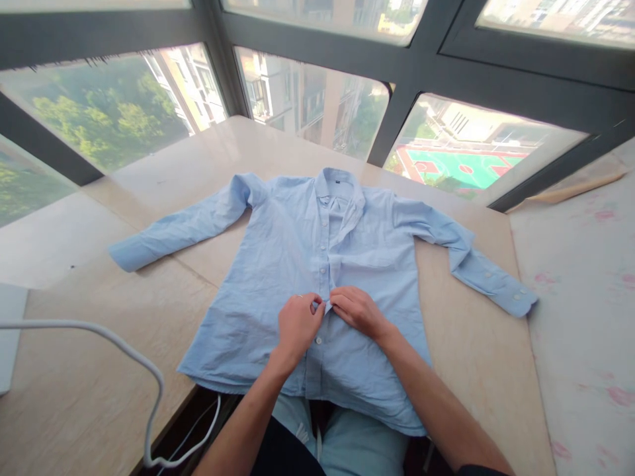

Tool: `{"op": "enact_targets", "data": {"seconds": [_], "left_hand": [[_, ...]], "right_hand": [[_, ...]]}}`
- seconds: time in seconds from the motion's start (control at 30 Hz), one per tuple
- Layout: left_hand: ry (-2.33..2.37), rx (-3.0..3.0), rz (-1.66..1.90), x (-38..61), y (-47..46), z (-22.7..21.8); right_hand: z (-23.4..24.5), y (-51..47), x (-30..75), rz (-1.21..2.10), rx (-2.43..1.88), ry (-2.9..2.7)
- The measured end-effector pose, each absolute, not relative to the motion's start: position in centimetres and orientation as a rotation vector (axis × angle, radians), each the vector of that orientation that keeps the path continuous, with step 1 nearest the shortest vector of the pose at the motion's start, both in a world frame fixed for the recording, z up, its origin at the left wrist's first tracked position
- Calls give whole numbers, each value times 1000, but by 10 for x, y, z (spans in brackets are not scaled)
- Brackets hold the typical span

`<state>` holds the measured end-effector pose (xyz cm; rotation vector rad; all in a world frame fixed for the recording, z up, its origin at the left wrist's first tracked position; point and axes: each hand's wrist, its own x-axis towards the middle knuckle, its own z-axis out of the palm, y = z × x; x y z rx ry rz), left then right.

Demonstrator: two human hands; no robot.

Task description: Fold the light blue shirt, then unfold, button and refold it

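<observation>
A light blue button-up shirt [278, 264] lies spread out, collar away from me and both sleeves stretched to the sides. Its front placket runs down the middle. The upper part gapes, with several pale buttons showing along one edge. My left hand [300, 324] pinches the placket edge around mid-chest, fingers closed. Close beside it, my right hand [360, 311] grips the other front edge, also closed. Whatever button lies between the fingertips is hidden. One button [318, 340] below the hands sits on the fastened-looking lower placket.
Beneath the shirt is a beige stone-like surface [461, 337] bordered by grey-framed windows [391, 125]. A white cable [119, 344] loops at the left by a white flat object [10, 330]. Floral-patterned wall covering [585, 330] stands on the right.
</observation>
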<state>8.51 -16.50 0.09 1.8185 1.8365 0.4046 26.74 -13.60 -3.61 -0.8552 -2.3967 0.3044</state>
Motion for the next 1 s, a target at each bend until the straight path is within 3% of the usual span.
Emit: {"op": "enact_targets", "data": {"seconds": [1.0], "left_hand": [[1504,1303,511,78,-136,-1]], "right_hand": [[-33,-130,262,209,-805,-2493]]}}
